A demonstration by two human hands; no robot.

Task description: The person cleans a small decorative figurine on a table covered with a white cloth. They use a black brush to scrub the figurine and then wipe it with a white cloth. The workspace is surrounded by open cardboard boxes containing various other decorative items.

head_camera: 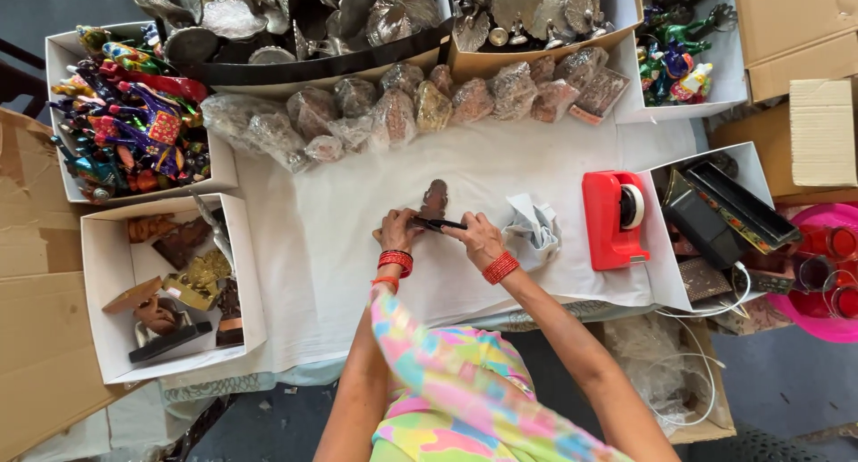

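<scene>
A small dark brown figurine (435,197) lies on the white sheet (340,247) at the middle of the table. My left hand (396,229) rests on its lower left end and holds it down. My right hand (475,236) grips a thin dark tool (440,222) whose tip lies across the figurine's base. Both wrists wear red bangles. A crumpled piece of white paper (534,226) lies just right of my right hand.
A red tape dispenser (613,217) stands to the right. Plastic-wrapped figurines (393,113) line the back. White boxes hold colourful figures (125,122) and brown carvings (174,283) on the left; metal ware (313,20) sits behind. Dark boxes (724,212) and cardboard (804,113) lie on the right.
</scene>
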